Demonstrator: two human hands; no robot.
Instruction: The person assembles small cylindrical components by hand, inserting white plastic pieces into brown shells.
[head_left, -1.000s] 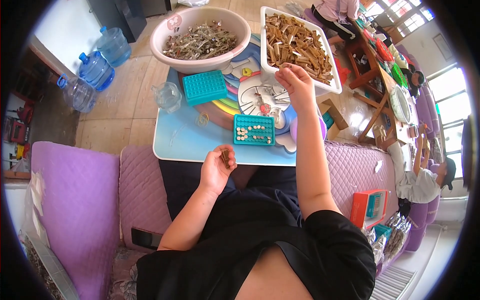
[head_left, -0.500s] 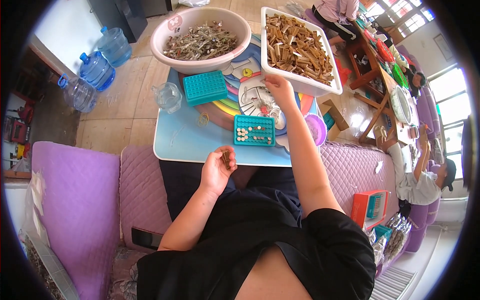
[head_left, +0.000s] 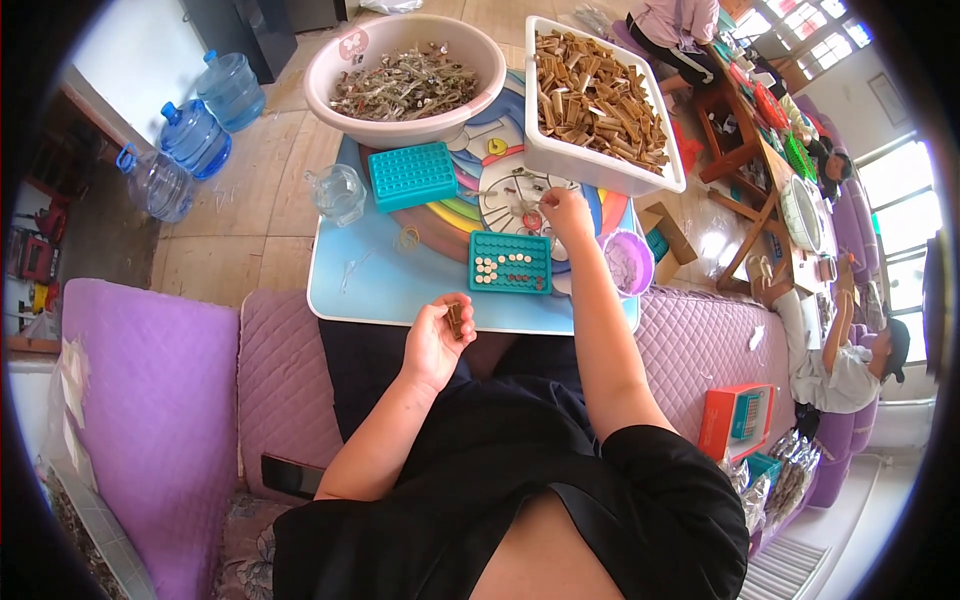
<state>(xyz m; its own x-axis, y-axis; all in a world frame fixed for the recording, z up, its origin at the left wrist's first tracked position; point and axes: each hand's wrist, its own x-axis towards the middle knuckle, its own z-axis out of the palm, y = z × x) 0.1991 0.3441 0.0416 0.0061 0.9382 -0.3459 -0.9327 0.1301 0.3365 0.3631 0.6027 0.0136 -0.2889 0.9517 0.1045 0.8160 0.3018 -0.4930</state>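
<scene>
**Clearly, the left hand [head_left: 437, 332] keeps a grip on brown pieces [head_left: 455, 320] while the right hand [head_left: 566, 213] works among small metal-looking parts [head_left: 526, 203]**

The left hand is at the near edge of the counter [head_left: 362, 288], palm turned up and fingers curled closed around a small bunch of the brown pieces, which show between thumb and fingers. The right hand reaches out over the counter, fingers bent and fingertips drawn near one another beside the scattered parts; whether they meet or pinch anything, I cannot tell.

Between the two hands, a teal tray [head_left: 500, 289] lies on the counter, with pale round pieces [head_left: 487, 268] standing in some of its holes and a few reddish ones along its lower right. Farther back and to the left is a teal block [head_left: 413, 178] with rows of holes, next to a clear glass mug [head_left: 337, 195]. A white tub [head_left: 590, 173] heaped with more brown pieces stands beyond the right hand, and a pale pink basin [head_left: 400, 132] of tangled, greenish-grey bits is at the far left. A purple bowl [head_left: 649, 266] sits just right of the right forearm.
</scene>
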